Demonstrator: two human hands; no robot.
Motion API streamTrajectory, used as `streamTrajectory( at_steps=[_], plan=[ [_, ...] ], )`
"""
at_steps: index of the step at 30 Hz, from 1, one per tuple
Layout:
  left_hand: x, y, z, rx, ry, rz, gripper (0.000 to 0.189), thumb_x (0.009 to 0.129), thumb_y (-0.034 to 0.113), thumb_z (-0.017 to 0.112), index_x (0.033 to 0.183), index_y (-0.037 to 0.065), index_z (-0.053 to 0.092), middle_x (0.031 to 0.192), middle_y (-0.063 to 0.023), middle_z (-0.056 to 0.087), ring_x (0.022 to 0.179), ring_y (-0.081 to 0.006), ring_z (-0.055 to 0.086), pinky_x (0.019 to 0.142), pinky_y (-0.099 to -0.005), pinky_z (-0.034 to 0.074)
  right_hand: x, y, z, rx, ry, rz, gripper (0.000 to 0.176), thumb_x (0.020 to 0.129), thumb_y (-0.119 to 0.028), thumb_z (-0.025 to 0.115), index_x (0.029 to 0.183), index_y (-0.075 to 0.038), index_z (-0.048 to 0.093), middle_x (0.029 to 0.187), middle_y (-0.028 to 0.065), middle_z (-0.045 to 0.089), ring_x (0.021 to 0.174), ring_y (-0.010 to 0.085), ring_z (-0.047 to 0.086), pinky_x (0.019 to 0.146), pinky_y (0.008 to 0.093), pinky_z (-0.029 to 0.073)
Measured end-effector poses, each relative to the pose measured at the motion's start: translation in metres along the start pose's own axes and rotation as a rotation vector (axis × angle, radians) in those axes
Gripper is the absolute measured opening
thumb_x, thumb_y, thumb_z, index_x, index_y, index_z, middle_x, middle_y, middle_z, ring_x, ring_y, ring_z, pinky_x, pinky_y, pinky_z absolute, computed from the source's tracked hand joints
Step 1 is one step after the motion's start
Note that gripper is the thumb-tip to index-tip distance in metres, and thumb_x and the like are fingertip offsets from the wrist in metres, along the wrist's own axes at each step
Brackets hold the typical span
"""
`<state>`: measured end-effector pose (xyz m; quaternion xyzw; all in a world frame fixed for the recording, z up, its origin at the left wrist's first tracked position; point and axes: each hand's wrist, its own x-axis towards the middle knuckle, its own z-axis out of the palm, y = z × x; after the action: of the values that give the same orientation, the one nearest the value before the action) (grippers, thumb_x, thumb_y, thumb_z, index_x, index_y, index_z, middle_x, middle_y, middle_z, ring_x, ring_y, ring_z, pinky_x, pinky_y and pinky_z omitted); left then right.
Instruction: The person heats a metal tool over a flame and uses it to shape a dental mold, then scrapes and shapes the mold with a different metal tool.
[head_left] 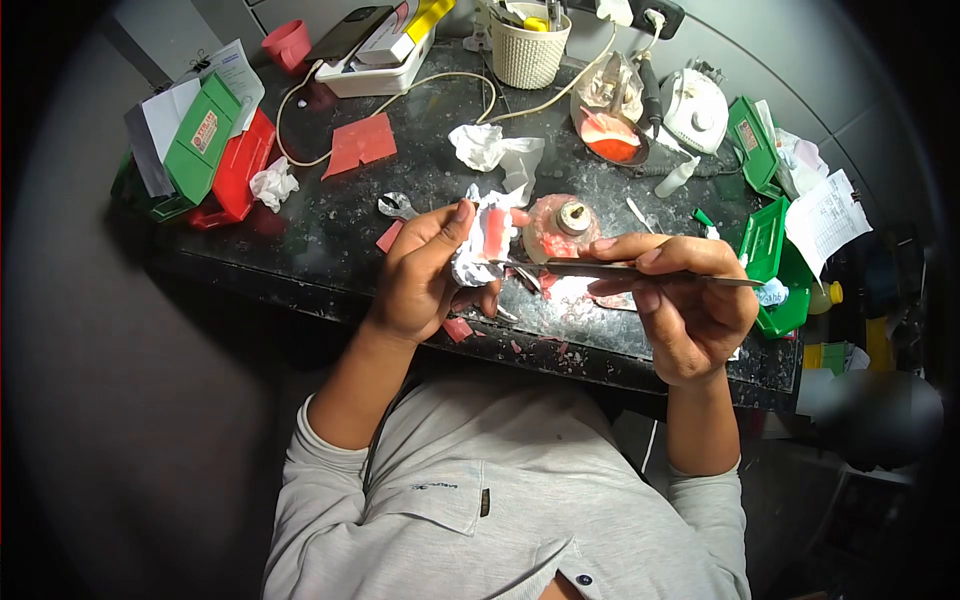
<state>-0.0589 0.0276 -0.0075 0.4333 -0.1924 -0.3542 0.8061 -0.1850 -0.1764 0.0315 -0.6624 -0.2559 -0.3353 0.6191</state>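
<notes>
Near the middle of the view my left hand is closed round a white, rough-edged piece that looks like a plaster cast. A pink strip lies on its face. My right hand holds a thin metal tool between thumb and fingers, level and pointing left. The tool's tip meets the lower edge of the pink strip, or hovers very close to it. Just behind the tool stands a round burner with a metal top and pink residue on its body.
Pink sheet, crumpled tissue and a bowl of pink material lie behind the hands. Green boxes stand at the right, green and red ones at the left. A woven cup holds tools; pink scraps litter the front.
</notes>
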Motion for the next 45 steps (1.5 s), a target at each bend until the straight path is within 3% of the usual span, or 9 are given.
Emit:
streamTrajectory(
  at_steps=[9, 16, 23, 31, 39, 41, 43, 44, 45],
  plan=[
    [-0.001, 0.003, 0.006, 0.022, 0.040, -0.021, 0.058, 0.110, 0.039, 0.041, 0.125, -0.016, 0.056, 0.063, -0.0118, 0.063, 0.045, -0.0167, 0.058, 0.045, -0.0262, 0.047, 0.002, 0.004, -0.003, 0.002, -0.037, -0.052, 0.035, 0.081, 0.027, 0.049, 0.115, 0.018, 0.048, 0.103, 0.0227, 0.062, 0.104, 0.0420, 0.071, 0.083, 0.0428, 0.065],
    [-0.001, 0.003, 0.000, 0.029, 0.010, -0.030, 0.058, 0.110, 0.040, 0.040, 0.127, -0.013, 0.057, 0.063, -0.0099, 0.063, 0.045, -0.0157, 0.058, 0.044, -0.0249, 0.045, 0.004, -0.002, -0.007, 0.008, 0.057, 0.000, 0.029, 0.088, 0.022, 0.051, 0.117, 0.017, 0.048, 0.109, 0.0240, 0.059, 0.104, 0.0430, 0.070, 0.082, 0.0426, 0.067],
    [-0.001, 0.001, -0.005, 0.088, -0.046, 0.038, 0.058, 0.111, 0.040, 0.037, 0.126, -0.013, 0.058, 0.066, -0.0122, 0.064, 0.047, -0.0155, 0.059, 0.045, -0.0247, 0.044, 0.015, -0.012, -0.029, -0.284, 0.413, 0.220, 0.015, 0.098, 0.001, 0.060, 0.112, 0.007, 0.059, 0.102, 0.0213, 0.073, 0.090, 0.0246, 0.075, 0.067, 0.0300, 0.063],
    [-0.016, 0.013, -0.002, 0.071, -0.113, 0.051, 0.058, 0.111, 0.042, 0.038, 0.127, -0.010, 0.059, 0.063, -0.0119, 0.064, 0.046, -0.0161, 0.061, 0.042, -0.0231, 0.044, 0.014, -0.021, -0.044, -0.362, 0.499, 0.208, 0.009, 0.099, -0.001, 0.060, 0.106, 0.004, 0.061, 0.094, 0.0143, 0.073, 0.079, 0.0176, 0.072, 0.062, 0.0266, 0.059],
    [-0.044, 0.030, 0.035, 0.181, -0.040, 0.152, 0.066, 0.113, 0.043, 0.024, 0.123, -0.016, 0.053, 0.049, -0.0100, 0.053, 0.038, -0.0175, 0.053, 0.050, -0.0319, 0.051, 0.012, -0.016, -0.060, -0.853, 0.408, 0.419, 0.012, 0.097, -0.008, 0.068, 0.094, 0.003, 0.064, 0.074, 0.0025, 0.064, 0.066, 0.0062, 0.059, 0.061, 0.0226, 0.046],
    [-0.048, 0.030, 0.033, 0.170, -0.062, 0.170, 0.065, 0.112, 0.044, 0.028, 0.121, -0.016, 0.051, 0.054, -0.0112, 0.054, 0.039, -0.0194, 0.056, 0.052, -0.0339, 0.053, 0.012, -0.016, -0.059, -0.889, 0.393, 0.401, 0.013, 0.097, -0.008, 0.068, 0.093, 0.003, 0.064, 0.074, 0.0034, 0.064, 0.066, 0.0070, 0.059, 0.062, 0.0235, 0.046],
    [-0.047, 0.026, 0.029, -0.071, -0.233, 0.262, 0.050, 0.109, 0.034, 0.046, 0.117, -0.015, 0.053, 0.118, -0.0248, 0.063, 0.069, -0.0212, 0.071, 0.053, -0.0292, 0.057, 0.012, -0.016, -0.058, -0.884, 0.379, 0.399, 0.012, 0.097, -0.008, 0.068, 0.093, 0.003, 0.064, 0.073, 0.0053, 0.064, 0.065, 0.0087, 0.059, 0.063, 0.0250, 0.047],
    [-0.050, 0.026, 0.025, -0.060, -0.197, 0.246, 0.053, 0.106, 0.038, 0.054, 0.121, -0.013, 0.052, 0.121, -0.0220, 0.062, 0.089, -0.0173, 0.068, 0.074, -0.0295, 0.057, 0.012, -0.016, -0.057, -0.881, 0.381, 0.396, 0.012, 0.097, -0.008, 0.068, 0.093, 0.003, 0.064, 0.073, 0.0053, 0.064, 0.065, 0.0087, 0.059, 0.063, 0.0250, 0.047],
    [-0.052, 0.025, 0.023, -0.056, -0.197, 0.247, 0.053, 0.106, 0.038, 0.054, 0.121, -0.013, 0.052, 0.121, -0.0220, 0.062, 0.089, -0.0173, 0.068, 0.074, -0.0295, 0.057, 0.012, -0.016, -0.057, -0.902, 0.357, 0.395, 0.012, 0.096, -0.007, 0.068, 0.092, 0.003, 0.064, 0.073, 0.0057, 0.065, 0.065, 0.0092, 0.060, 0.063, 0.0254, 0.047]
  ],
)
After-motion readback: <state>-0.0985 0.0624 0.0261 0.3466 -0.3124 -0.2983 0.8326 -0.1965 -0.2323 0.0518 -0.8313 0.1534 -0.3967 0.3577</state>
